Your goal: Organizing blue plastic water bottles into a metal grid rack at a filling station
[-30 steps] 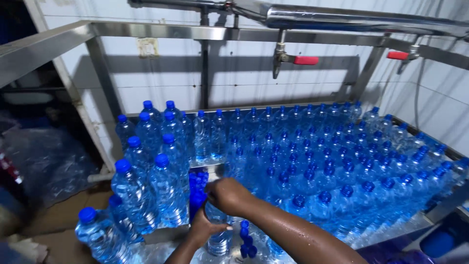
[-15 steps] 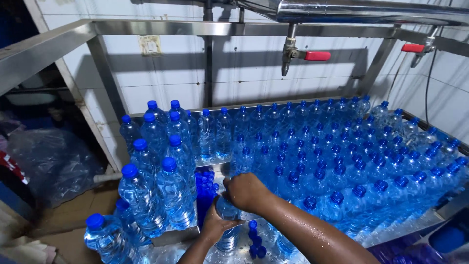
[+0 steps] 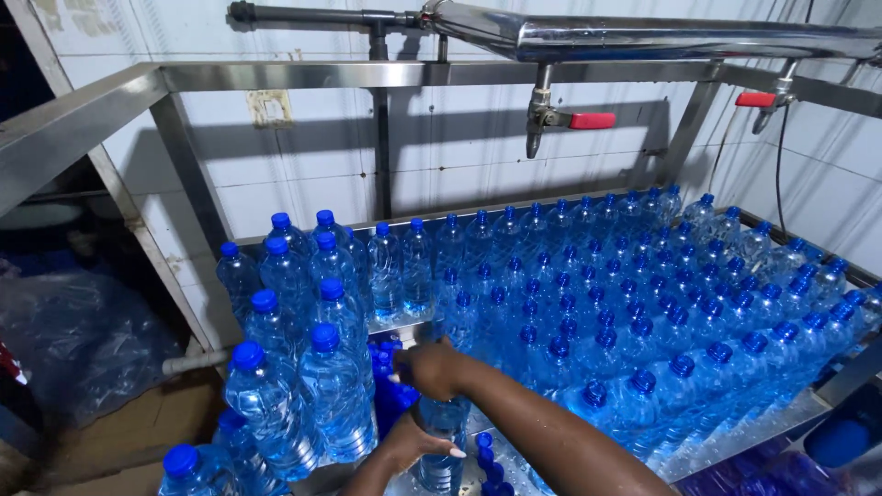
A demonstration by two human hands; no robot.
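My left hand wraps around the body of a clear water bottle standing at the near edge of the steel table. My right hand is closed over the top of that same bottle, hiding its cap. A heap of loose blue caps lies just left of my hands. Several taller capped bottles stand to the left of the heap.
Several rows of blue-capped bottles fill the table to the right and back. Above hang a steel pipe and two taps with red handles. A steel frame post and a plastic bag are at the left.
Both hands stay on the same bottle. The view has shifted a little, and the right hand has settled further over the bottle's top.
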